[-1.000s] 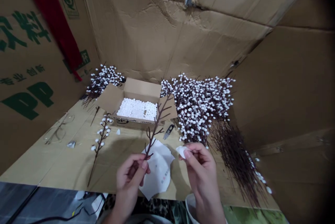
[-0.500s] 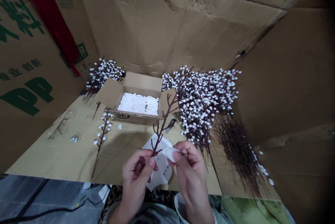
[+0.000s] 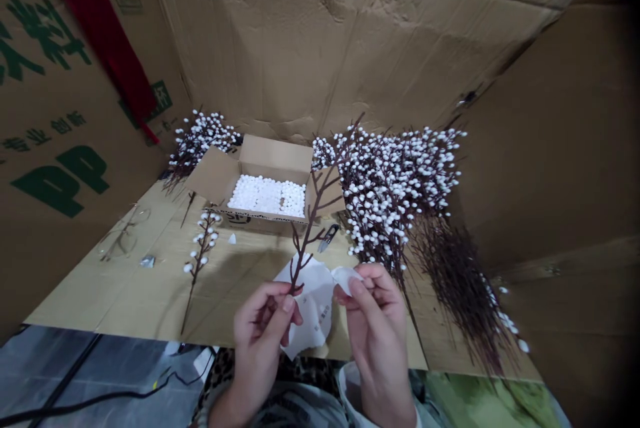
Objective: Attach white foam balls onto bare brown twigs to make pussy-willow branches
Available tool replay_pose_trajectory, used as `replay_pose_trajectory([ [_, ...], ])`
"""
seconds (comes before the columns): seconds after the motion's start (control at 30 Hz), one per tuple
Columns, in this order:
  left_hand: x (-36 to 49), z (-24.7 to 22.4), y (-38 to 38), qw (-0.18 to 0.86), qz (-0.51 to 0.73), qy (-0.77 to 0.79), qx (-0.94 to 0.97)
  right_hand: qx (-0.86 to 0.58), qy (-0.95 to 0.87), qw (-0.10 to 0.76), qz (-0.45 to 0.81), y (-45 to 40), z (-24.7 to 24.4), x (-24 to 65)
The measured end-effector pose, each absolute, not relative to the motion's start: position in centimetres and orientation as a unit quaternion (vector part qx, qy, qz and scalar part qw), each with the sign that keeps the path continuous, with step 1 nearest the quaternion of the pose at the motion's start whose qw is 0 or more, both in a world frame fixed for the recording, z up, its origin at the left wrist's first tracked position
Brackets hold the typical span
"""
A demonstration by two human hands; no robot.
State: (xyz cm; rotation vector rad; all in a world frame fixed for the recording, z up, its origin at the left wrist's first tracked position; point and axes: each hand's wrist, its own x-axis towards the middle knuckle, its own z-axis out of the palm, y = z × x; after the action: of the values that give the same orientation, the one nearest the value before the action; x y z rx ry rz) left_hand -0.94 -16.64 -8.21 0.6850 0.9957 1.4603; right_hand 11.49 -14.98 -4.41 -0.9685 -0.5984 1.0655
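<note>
My left hand [image 3: 267,328] pinches the lower end of a bare brown artificial twig [image 3: 311,221], which leans up and to the right. My right hand [image 3: 377,321] is closed on a small piece of white paper [image 3: 346,277], held just right of the twig and apart from it. Under both hands a larger torn sheet of white paper [image 3: 313,318] with printed marks lies on the cardboard-covered table. Beyond them stands an open cardboard box [image 3: 275,155] filled with small white foam balls [image 3: 265,195].
Bundles of white-berried twigs [image 3: 395,181] lie at the back right, with a smaller bunch [image 3: 203,138] at the back left. Bare twigs [image 3: 460,281] are piled at right. A single berried twig [image 3: 201,248], eyeglasses [image 3: 123,235] and thread snips [image 3: 329,238] rest on the table.
My right hand has moved a little to the right with the white paper piece, widening the distance from the twig. The left hand keeps its hold, and the view has shifted slightly.
</note>
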Motion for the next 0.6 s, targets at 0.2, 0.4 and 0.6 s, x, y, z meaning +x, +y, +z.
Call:
replay_pose_trajectory([
  [0.2,-0.86,-7.9,-16.6,0.617,0.61,0.42,0.267,-0.433,-0.266,0.714,0.482,-14.84,-4.24,11.35],
  [0.4,-0.97,-8.23,-16.4,0.588,0.608,0.442,0.299,-0.415,-0.307,0.689,0.508,-15.01,-4.4,11.19],
  [0.6,-1.04,-8.3,-16.61,0.575,0.605,0.449,0.319,-0.413,-0.331,0.661,0.532,-14.79,-4.96,10.71],
])
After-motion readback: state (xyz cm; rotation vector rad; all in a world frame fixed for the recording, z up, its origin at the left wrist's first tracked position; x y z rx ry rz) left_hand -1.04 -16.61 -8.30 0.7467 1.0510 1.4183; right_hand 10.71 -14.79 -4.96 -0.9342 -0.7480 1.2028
